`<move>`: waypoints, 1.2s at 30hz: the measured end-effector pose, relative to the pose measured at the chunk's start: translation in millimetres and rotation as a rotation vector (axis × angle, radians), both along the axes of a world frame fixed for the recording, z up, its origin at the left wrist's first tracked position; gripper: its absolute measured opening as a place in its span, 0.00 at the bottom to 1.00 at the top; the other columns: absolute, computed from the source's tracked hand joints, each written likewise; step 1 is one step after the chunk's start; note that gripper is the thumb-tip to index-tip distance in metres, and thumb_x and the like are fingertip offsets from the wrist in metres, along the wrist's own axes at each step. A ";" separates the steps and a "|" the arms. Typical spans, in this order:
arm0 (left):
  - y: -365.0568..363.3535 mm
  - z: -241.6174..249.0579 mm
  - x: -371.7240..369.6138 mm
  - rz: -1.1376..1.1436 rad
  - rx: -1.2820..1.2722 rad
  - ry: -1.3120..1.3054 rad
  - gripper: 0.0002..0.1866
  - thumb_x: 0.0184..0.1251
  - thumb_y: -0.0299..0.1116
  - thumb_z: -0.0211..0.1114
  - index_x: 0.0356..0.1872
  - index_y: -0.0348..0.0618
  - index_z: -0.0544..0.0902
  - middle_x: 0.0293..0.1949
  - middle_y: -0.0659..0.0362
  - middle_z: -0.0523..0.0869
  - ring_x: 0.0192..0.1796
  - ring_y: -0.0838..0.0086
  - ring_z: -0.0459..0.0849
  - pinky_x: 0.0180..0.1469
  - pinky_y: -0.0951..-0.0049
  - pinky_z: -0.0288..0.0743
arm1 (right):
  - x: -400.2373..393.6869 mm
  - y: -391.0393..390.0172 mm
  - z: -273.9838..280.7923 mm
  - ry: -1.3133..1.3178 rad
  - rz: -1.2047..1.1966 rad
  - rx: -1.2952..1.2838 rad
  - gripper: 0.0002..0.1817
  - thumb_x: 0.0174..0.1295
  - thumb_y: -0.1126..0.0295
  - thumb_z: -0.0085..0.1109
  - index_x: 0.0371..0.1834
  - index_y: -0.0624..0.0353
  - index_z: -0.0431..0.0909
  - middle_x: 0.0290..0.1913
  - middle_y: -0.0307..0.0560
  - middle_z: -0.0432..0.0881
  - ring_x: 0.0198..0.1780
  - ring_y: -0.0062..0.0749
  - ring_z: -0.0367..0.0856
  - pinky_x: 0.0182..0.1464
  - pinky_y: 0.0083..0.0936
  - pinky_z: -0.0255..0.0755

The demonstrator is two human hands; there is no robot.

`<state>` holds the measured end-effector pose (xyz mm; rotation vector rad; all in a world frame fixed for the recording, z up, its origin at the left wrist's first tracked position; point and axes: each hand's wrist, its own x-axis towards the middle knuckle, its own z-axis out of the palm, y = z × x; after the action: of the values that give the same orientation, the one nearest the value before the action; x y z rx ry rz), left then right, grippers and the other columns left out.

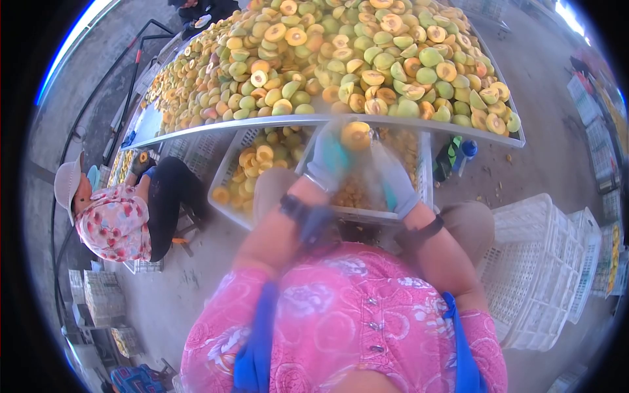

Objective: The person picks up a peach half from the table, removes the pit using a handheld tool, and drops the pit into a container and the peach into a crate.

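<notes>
My left hand (329, 156), in a pale glove with a teal patch, holds a cut fruit half (356, 135) just below the table's metal edge. Close to its right side is my right hand (392, 171), also gloved; it is blurred, and what its fingers hold is too small to make out. Halved yellow and green fruits (393, 59) lie heaped on the metal-edged table (314, 120). Under my left hand stands a white crate with fruit halves (252, 164). Another white crate (424, 167), below my right hand, contains small orange-brown pieces.
A seated co-worker (114, 219) in a cap handles fruit at the left. Another person (196, 13) is at the far upper left. Stacked white crates (534, 268) stand to my right. A blue-capped bottle (468, 149) is beside the right crate.
</notes>
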<state>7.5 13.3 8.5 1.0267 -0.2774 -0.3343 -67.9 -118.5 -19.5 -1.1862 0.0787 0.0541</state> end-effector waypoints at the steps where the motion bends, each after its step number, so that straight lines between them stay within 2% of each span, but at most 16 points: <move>1: 0.2 2.2 -4.1 0.066 0.284 -0.295 0.17 0.74 0.39 0.48 0.51 0.34 0.74 0.42 0.50 0.81 0.42 0.64 0.82 0.46 0.66 0.79 | -0.1 0.1 1.7 0.034 0.014 0.040 0.17 0.69 0.49 0.49 0.45 0.50 0.73 0.25 0.34 0.73 0.16 0.17 0.66 0.15 0.15 0.61; 2: -0.5 5.2 -6.9 0.065 0.284 -0.295 0.17 0.74 0.39 0.48 0.51 0.34 0.74 0.42 0.50 0.81 0.42 0.64 0.82 0.46 0.66 0.79 | -0.3 0.3 3.3 0.068 0.028 0.080 0.17 0.69 0.49 0.49 0.45 0.50 0.73 0.25 0.33 0.73 0.16 0.17 0.66 0.14 0.15 0.60; 4: -4.1 19.8 -14.0 0.069 0.191 -0.175 0.09 0.68 0.26 0.58 0.46 0.33 0.78 0.39 0.58 0.85 0.40 0.77 0.82 0.44 0.78 0.79 | -0.9 0.8 5.9 0.098 0.047 0.099 0.17 0.69 0.49 0.49 0.45 0.50 0.73 0.25 0.33 0.72 0.16 0.16 0.65 0.14 0.15 0.59; 8: -4.0 17.1 -13.5 0.064 0.119 -0.132 0.11 0.67 0.26 0.60 0.47 0.32 0.78 0.39 0.58 0.85 0.40 0.77 0.82 0.43 0.78 0.79 | -1.0 1.9 4.7 0.111 0.080 0.092 0.18 0.69 0.49 0.49 0.47 0.50 0.74 0.25 0.32 0.72 0.17 0.15 0.64 0.16 0.15 0.57; 10: -3.8 10.3 -11.8 0.094 0.178 -0.166 0.15 0.73 0.35 0.48 0.49 0.33 0.74 0.38 0.50 0.82 0.38 0.63 0.82 0.43 0.67 0.79 | -4.3 4.2 13.7 0.134 0.065 0.054 0.18 0.70 0.49 0.49 0.49 0.51 0.74 0.25 0.32 0.72 0.18 0.14 0.64 0.17 0.15 0.58; 14: -7.6 0.3 -8.9 0.073 0.133 -0.186 0.14 0.72 0.33 0.47 0.48 0.34 0.75 0.37 0.51 0.82 0.37 0.65 0.82 0.42 0.69 0.78 | -3.7 7.9 14.5 0.094 0.025 -0.069 0.19 0.71 0.51 0.47 0.53 0.53 0.72 0.26 0.32 0.71 0.21 0.14 0.66 0.21 0.16 0.62; 16: -12.1 4.3 -12.2 0.054 -0.187 0.167 0.14 0.71 0.33 0.47 0.47 0.35 0.76 0.37 0.52 0.82 0.37 0.67 0.81 0.42 0.70 0.78 | -4.8 7.2 16.2 0.089 0.029 -0.109 0.19 0.71 0.52 0.47 0.53 0.53 0.72 0.26 0.32 0.71 0.22 0.14 0.66 0.22 0.16 0.62; 20: -14.4 1.1 -12.5 0.087 -0.162 0.095 0.15 0.72 0.35 0.47 0.47 0.36 0.77 0.37 0.53 0.81 0.37 0.68 0.81 0.42 0.70 0.78 | -3.7 8.3 12.6 0.077 0.030 -0.110 0.19 0.71 0.52 0.46 0.54 0.54 0.73 0.27 0.32 0.72 0.23 0.14 0.67 0.23 0.16 0.63; 22: -16.1 7.8 -12.7 0.031 -0.232 0.326 0.14 0.73 0.36 0.46 0.46 0.37 0.77 0.38 0.55 0.81 0.38 0.68 0.81 0.44 0.69 0.79 | -4.5 9.5 16.9 0.081 0.031 -0.117 0.19 0.71 0.52 0.46 0.54 0.54 0.73 0.26 0.32 0.71 0.22 0.14 0.66 0.22 0.15 0.62; 26: -18.9 15.3 -20.1 0.025 -0.116 0.169 0.15 0.74 0.38 0.46 0.44 0.38 0.77 0.39 0.56 0.81 0.39 0.69 0.81 0.45 0.66 0.80 | -6.5 7.1 26.6 0.111 0.111 -0.109 0.20 0.72 0.50 0.45 0.55 0.53 0.72 0.23 0.30 0.70 0.18 0.14 0.63 0.18 0.15 0.57; 28: -23.9 5.7 -21.3 0.133 0.015 -0.161 0.15 0.73 0.39 0.48 0.44 0.38 0.76 0.41 0.57 0.80 0.42 0.69 0.80 0.48 0.65 0.80 | -7.9 7.8 24.6 0.106 0.106 -0.103 0.20 0.72 0.49 0.45 0.54 0.52 0.73 0.22 0.30 0.69 0.16 0.14 0.62 0.17 0.15 0.56; 29: -23.0 0.2 -17.8 0.130 0.015 -0.162 0.15 0.73 0.39 0.48 0.44 0.38 0.76 0.41 0.57 0.80 0.42 0.69 0.80 0.48 0.65 0.80 | -7.7 7.8 24.2 0.098 0.100 -0.098 0.20 0.72 0.49 0.44 0.53 0.51 0.73 0.20 0.29 0.68 0.15 0.13 0.61 0.15 0.14 0.54; 31: -19.1 -3.6 -12.1 0.050 -0.156 0.150 0.14 0.73 0.39 0.48 0.44 0.39 0.76 0.42 0.57 0.80 0.44 0.69 0.79 0.51 0.64 0.79 | -6.6 6.2 24.2 0.126 0.123 -0.061 0.20 0.71 0.48 0.45 0.51 0.51 0.74 0.20 0.29 0.68 0.15 0.13 0.60 0.15 0.14 0.54; 33: -16.6 -1.6 -14.7 0.059 -0.188 0.178 0.13 0.74 0.38 0.48 0.45 0.39 0.75 0.42 0.57 0.80 0.45 0.69 0.79 0.52 0.64 0.78 | -5.6 3.9 21.7 0.159 0.152 -0.026 0.20 0.71 0.48 0.45 0.49 0.51 0.74 0.19 0.29 0.67 0.15 0.13 0.60 0.15 0.14 0.53; 35: -15.3 7.9 -16.6 0.066 -0.219 0.203 0.13 0.74 0.37 0.48 0.46 0.39 0.75 0.42 0.57 0.80 0.45 0.69 0.79 0.53 0.64 0.78 | 0.0 -1.2 15.8 0.232 0.275 0.192 0.20 0.71 0.48 0.45 0.46 0.52 0.74 0.20 0.28 0.67 0.15 0.12 0.60 0.15 0.14 0.52; 36: -14.7 11.8 -15.7 0.050 -0.184 0.200 0.13 0.74 0.37 0.47 0.45 0.39 0.75 0.42 0.57 0.80 0.45 0.70 0.79 0.52 0.64 0.77 | 4.7 -4.2 5.9 0.232 0.275 0.191 0.20 0.71 0.48 0.45 0.46 0.52 0.74 0.20 0.28 0.67 0.15 0.12 0.60 0.15 0.14 0.52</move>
<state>-8.2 -1.4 20.3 0.8104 -0.0997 -0.3570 -63.2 -122.8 -13.7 -0.9892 0.1117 0.4329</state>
